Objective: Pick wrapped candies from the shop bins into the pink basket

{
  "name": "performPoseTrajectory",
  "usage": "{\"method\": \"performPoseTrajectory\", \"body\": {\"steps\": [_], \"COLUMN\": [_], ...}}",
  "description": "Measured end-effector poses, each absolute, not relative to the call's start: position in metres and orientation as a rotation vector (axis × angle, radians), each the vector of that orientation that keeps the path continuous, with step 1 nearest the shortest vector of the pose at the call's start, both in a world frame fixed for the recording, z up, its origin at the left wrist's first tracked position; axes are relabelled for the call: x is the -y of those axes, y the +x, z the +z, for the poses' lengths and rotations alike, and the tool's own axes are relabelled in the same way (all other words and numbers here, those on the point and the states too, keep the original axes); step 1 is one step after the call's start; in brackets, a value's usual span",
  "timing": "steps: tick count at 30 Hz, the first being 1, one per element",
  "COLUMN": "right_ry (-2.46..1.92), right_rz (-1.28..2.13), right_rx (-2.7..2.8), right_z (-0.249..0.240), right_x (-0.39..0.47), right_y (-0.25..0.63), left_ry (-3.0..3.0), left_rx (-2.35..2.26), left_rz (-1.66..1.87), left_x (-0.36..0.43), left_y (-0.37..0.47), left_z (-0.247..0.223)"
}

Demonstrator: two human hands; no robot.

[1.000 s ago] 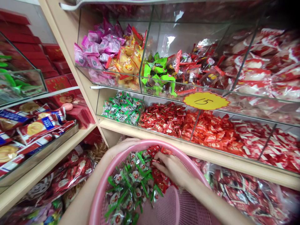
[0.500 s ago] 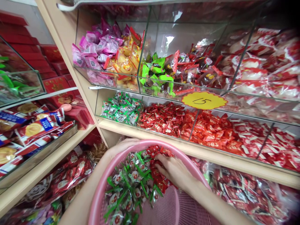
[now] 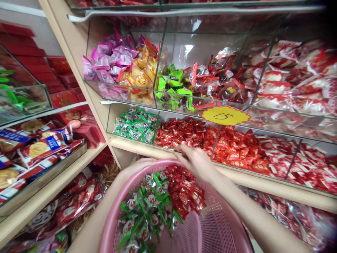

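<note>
A pink plastic basket [image 3: 108, 225] is tilted towards me below the shelf. My left hand [image 3: 138, 168] is closed round its far left rim, the fingers partly hidden behind it. Inside lie clear-wrapped lollipops [image 3: 147, 211] with green sticks on the left and shiny red wrapped candies [image 3: 185, 191] at the top right. My right hand [image 3: 198, 163] hovers over the far rim, fingers a little apart and pointing at the shelf edge. Nothing shows in it. Just beyond its fingertips are dark red wrapped candies [image 3: 181, 133] in a glass-fronted bin.
Green-and-silver candies [image 3: 135, 123] and orange-red candies [image 3: 234, 147] fill bins on either side. A yellow price tag marked 15 [image 3: 225, 116] hangs from the upper shelf. A wooden shelf edge [image 3: 147, 148] runs behind the basket. Packaged biscuits [image 3: 39, 146] stand at left.
My right hand has lifted out of the red candies in the basket and moved up over the far rim towards the shelf. My left hand stays on the rim.
</note>
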State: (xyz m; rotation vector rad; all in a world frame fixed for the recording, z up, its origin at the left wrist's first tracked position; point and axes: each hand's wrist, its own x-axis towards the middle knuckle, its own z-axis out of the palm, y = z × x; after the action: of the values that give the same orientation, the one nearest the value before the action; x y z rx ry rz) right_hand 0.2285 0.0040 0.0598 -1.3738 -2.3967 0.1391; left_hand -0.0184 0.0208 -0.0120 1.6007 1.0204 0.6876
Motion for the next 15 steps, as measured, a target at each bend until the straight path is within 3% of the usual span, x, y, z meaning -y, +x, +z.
{"method": "performPoseTrajectory", "body": {"steps": [5,15], "right_ry": [-1.499,-1.49], "right_rz": [-0.029,0.084], "right_rx": [2.559,2.805], "right_z": [0.065,0.057], "right_x": [-0.06,-0.09], "right_y": [0.23,0.221], "left_ry": [1.684,1.553], "left_rx": [-0.959,-1.045], "left_rz": [0.711,0.689], "left_x": [-0.007,-0.023], "left_y": [-0.023,-0.021], "left_z": [0.005,-0.015]}}
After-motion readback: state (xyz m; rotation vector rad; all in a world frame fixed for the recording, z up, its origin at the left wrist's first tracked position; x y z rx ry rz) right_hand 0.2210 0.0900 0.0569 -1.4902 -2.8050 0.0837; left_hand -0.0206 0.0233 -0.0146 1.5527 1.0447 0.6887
